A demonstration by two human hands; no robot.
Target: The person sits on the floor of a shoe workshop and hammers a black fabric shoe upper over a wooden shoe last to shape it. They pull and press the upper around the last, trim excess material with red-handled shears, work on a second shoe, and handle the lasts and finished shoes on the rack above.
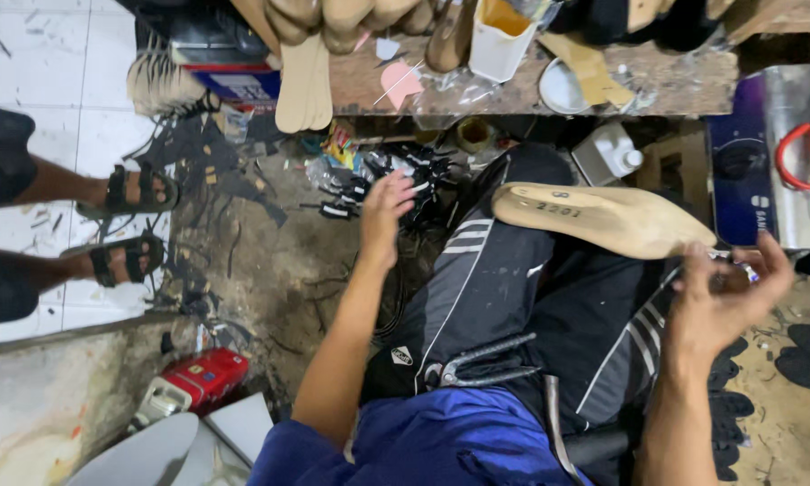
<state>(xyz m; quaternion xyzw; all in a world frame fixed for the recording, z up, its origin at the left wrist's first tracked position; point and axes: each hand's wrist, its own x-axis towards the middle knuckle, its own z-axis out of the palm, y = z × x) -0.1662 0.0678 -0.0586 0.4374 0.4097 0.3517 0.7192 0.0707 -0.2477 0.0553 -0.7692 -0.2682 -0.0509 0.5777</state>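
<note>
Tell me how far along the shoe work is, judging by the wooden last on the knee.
Done: nothing on the wooden last; it lies bare across the knee. In hand: the right hand pinches something small beside it, too blurred to name, while the left hand reaches to the black straps on the floor. Left: anything that goes on the last.

A blue and red printed box (234,83) sits at the workbench's left end. A purple and silver package (765,153) stands at the right edge. A small red box (202,378) lies on the floor, lower left.

One wooden shoe last (603,219), one pincers (481,367), two sandals (135,191).
</note>
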